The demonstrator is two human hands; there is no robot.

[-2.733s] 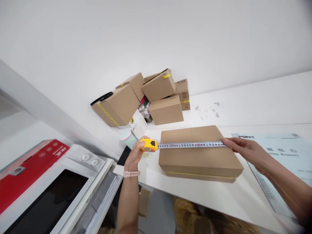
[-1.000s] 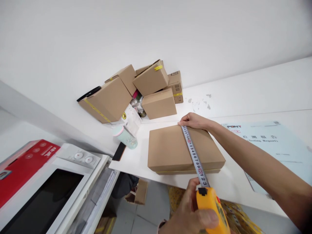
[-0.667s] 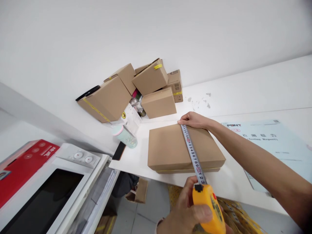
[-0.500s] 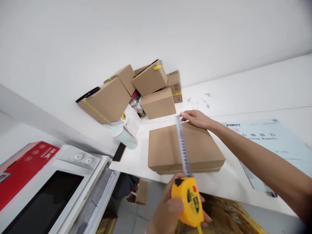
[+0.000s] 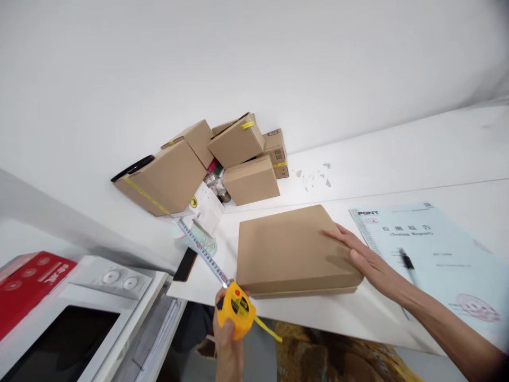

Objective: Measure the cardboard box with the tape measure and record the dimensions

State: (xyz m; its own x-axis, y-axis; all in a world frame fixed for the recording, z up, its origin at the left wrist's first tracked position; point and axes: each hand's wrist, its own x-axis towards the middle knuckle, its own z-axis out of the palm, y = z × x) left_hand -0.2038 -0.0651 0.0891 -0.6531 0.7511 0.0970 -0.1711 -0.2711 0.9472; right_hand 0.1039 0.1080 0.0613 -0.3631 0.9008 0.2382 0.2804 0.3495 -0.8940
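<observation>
The left fingers [image 5: 227,330] wrap one rounded yellow tape measure [image 5: 238,314], its narrow printed blade [image 5: 210,261] extended; the right fingers [image 5: 339,236] lie on one smooth, flat cardboard box [image 5: 284,249] on the white worktop [image 5: 294,314], though whether they grip I cannot tell. Beyond sit at least five matte brown cartons [image 5: 254,183], and one slim pen [image 5: 407,260] lies on pale-blue paper [image 5: 433,244].

The pale blue document [image 5: 441,249] bears "PONY", "检测报告" and "(Testing Report)"; its large red stamp [image 5: 475,307] is too faint to read; the tape blade [image 5: 207,258] shows digits in sequence, 3 to 9 among them; white characters on the red box [image 5: 35,276] are blurred.
</observation>
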